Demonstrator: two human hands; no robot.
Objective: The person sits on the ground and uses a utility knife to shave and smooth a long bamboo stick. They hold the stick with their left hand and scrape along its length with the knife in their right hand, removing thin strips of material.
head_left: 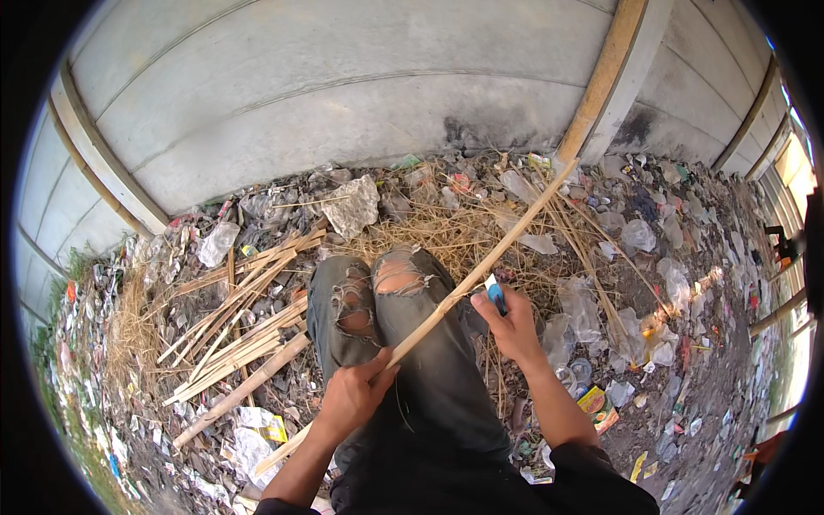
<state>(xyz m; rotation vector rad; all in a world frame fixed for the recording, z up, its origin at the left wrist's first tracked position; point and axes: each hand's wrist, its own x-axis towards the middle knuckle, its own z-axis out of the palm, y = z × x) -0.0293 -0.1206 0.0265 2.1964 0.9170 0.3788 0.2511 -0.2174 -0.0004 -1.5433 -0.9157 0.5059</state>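
Observation:
A long pale wooden stick [506, 245] slants across my thighs, from the lower left up to the right toward the wall. My left hand [352, 399] is closed around its lower part, over my left leg. In my right hand [513, 333] is a blue cutter knife [495, 294], its short pale tip pointing up beside the stick. The fingers are wrapped round the knife, close to the stick's right side; whether the blade touches the wood I cannot tell. My knees show through torn grey trousers [429, 343].
Several split sticks [249, 339] and a thicker pole [240, 403] lie at my left. Straw [429, 227] and a pale stone block [352, 208] lie beyond my knees. Plastic litter [639, 236] covers the ground at right. A grey panel wall [343, 86] with upright posts [605, 77] stands ahead.

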